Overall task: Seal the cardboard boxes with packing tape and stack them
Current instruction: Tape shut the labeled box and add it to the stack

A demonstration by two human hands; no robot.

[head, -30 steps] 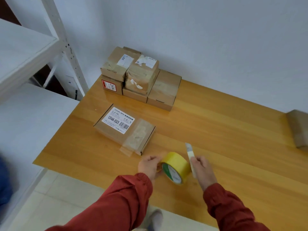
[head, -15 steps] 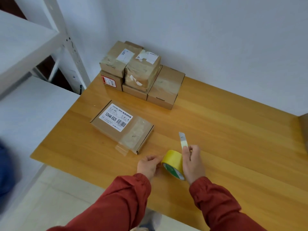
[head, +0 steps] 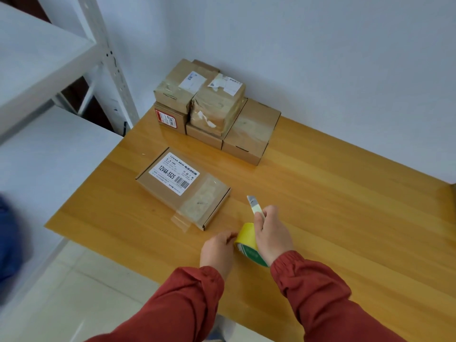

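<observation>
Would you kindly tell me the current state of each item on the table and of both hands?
flat labelled box: closed, lying flat, clear tape over one end, loose tail hanging onto the table.
stacked boxes: taped shut, piled two layers high.
yellow tape roll: standing on edge, gripped by the left hand.
utility knife: blade end exposed, pointing away, held in the right hand.

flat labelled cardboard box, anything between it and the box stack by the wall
Nothing visible: only wooden table separates the flat labelled cardboard box from the stack of brown cardboard boxes. The left hand, right hand and yellow tape roll sit nearer the front edge.
</observation>
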